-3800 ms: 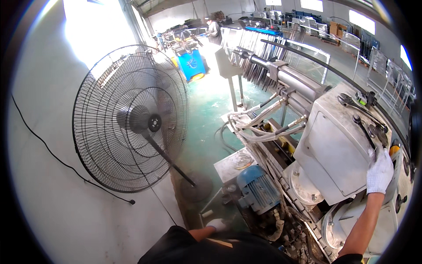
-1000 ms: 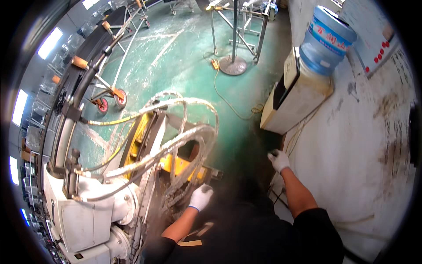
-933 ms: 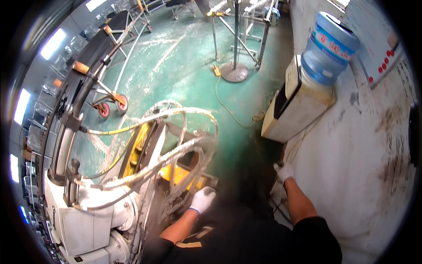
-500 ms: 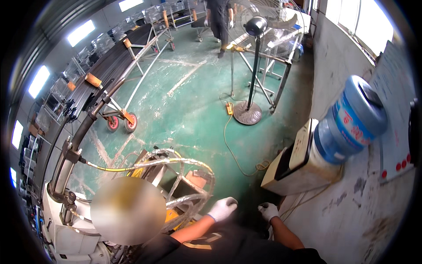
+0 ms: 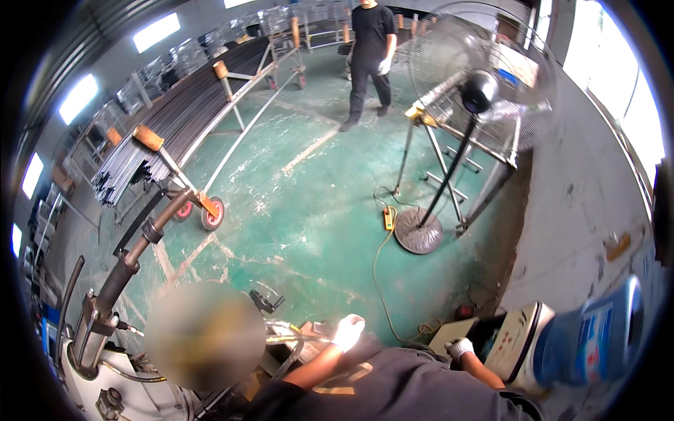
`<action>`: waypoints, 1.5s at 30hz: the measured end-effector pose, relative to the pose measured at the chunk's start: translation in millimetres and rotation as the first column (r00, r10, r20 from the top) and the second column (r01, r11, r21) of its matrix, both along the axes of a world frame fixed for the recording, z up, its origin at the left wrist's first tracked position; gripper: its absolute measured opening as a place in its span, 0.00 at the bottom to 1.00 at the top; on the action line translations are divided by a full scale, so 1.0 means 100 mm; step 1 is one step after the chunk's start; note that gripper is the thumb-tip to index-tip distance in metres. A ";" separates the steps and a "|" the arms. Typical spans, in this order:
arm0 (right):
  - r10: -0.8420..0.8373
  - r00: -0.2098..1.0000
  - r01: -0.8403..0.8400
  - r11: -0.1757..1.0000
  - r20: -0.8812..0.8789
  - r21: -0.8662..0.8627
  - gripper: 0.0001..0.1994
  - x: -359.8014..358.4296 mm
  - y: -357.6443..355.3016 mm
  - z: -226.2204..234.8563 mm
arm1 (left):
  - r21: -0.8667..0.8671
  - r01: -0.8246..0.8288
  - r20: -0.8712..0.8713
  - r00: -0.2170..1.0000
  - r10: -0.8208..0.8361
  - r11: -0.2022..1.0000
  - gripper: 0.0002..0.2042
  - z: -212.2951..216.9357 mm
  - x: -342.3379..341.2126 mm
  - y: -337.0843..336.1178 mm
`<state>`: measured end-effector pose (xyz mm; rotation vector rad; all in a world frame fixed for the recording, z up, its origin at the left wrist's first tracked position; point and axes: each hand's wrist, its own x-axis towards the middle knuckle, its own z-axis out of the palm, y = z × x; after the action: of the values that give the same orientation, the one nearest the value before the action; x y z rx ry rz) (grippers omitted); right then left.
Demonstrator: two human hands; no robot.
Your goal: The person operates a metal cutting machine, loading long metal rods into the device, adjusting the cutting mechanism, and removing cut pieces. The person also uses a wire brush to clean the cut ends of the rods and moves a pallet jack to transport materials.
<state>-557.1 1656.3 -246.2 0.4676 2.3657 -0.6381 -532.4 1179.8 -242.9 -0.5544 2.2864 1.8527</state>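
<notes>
My left hand (image 5: 347, 332), in a white glove, is held in front of my dark shirt with its fingers curled in. Nothing shows between them. Hoses (image 5: 298, 338) lead toward it from the machine on the left; whether they touch the glove I cannot tell. My right hand (image 5: 460, 348), gloved in white too, is closed and shows nothing in it. Close beside that hand is a cream water dispenser (image 5: 518, 345) carrying a large blue bottle (image 5: 588, 340). A blurred round patch hides part of the machine (image 5: 95, 372) at lower left.
A standing fan (image 5: 479, 91) rises from a round base (image 5: 418, 230) in front of a metal frame. An orange power strip (image 5: 388, 218) and its cable lie on the green floor. A wheeled rack (image 5: 203, 154) of dark tubes stands left. Another person (image 5: 370, 56) is farther back.
My view has shifted, so the fan and dispenser sit lower and farther right. My right hand appears closer to the dispenser. The other person shows more fully and nearer.
</notes>
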 end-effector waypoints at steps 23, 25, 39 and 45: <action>0.842 0.475 -0.867 0.498 -0.257 0.030 0.16 -7.34 -5.86 0.09 | -0.298 -0.713 0.344 0.540 0.768 0.634 0.18 0.86 -2.61 -2.54; 0.745 0.541 -0.839 0.509 -0.391 -0.192 0.14 -7.85 -6.82 -0.05 | -0.293 -0.755 0.326 0.499 0.803 0.587 0.20 0.40 -2.64 -2.79; 0.968 0.149 -0.958 0.091 -0.203 -0.270 0.16 -8.15 -11.05 -0.83 | -0.342 -0.938 0.497 -0.140 0.856 0.045 0.17 -0.17 -2.52 -4.63; 0.980 0.200 -0.840 0.160 -0.022 -0.519 0.10 -7.63 -13.01 -0.99 | -0.444 -0.889 0.601 -0.200 0.774 0.114 0.20 -0.19 -2.67 -5.69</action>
<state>-1320.0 355.0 -345.0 -1.0486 1.5825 -0.3541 -799.6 610.7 -262.0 -2.7871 0.9130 1.3433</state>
